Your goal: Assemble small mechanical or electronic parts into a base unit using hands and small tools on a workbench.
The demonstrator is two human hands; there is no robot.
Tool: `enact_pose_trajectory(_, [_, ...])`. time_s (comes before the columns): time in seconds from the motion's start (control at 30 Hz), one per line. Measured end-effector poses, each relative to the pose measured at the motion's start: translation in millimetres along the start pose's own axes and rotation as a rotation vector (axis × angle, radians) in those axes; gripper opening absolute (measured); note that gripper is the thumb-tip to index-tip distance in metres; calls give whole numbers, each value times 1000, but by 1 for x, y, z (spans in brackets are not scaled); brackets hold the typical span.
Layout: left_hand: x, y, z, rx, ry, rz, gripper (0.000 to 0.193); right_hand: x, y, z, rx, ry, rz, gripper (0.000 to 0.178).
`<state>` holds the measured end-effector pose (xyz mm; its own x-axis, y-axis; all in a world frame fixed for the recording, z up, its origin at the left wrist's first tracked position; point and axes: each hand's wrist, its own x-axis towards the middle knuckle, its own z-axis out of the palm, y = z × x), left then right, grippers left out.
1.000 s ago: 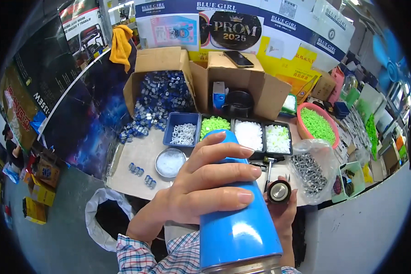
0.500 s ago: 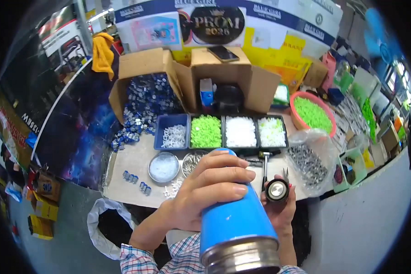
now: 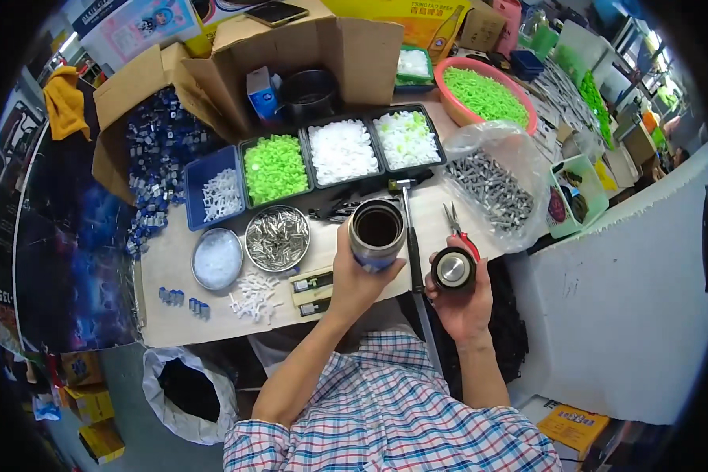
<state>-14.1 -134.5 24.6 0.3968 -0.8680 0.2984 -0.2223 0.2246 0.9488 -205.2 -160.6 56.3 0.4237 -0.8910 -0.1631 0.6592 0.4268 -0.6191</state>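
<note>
My left hand [image 3: 355, 277] grips a blue bottle with a steel rim [image 3: 376, 233], upright with its dark open mouth facing up, just above the near edge of the workbench [image 3: 173, 275]. My right hand [image 3: 464, 303] holds the bottle's round black cap with a shiny metal centre [image 3: 453, 269], a little right of the bottle. Between the two hands lies a long-handled hammer [image 3: 407, 228] on the bench. Red-handled pliers [image 3: 456, 224] lie just beyond the cap.
Bins of green [image 3: 274, 167] and white plastic parts [image 3: 341, 151] line the bench middle. A round dish of metal pieces [image 3: 277, 237], a white lid [image 3: 216, 258], a bag of screws [image 3: 492, 189], a pink bowl [image 3: 484, 94] and cardboard boxes [image 3: 322, 55] surround them. A white wall panel [image 3: 621, 275] stands right.
The bottle was raised close to the camera, bottom end towards it; now it is lowered near the bench with its open mouth up. The view has tilted down onto the bench.
</note>
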Motion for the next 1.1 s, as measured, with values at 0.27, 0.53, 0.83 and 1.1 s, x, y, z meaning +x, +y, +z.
enact_pose_trajectory(0.27, [8, -29, 29, -86, 43, -11, 88, 0, 1, -3, -172, 24, -56, 69])
enact_pose_trajectory(0.53, [-10, -20, 23, 86, 108, 57, 80, -5, 1, 6, -260, -57, -109, 71])
enact_pose_trajectory(0.83, [-99, 22, -37, -559, -258, -455, 73, -21, 10, 52, -1205, -445, -574, 71])
enact_pose_trajectory(1.1, [-100, 31, -42, -723, -242, -598, 74, -26, 32, 51, -1135, -405, -320, 56])
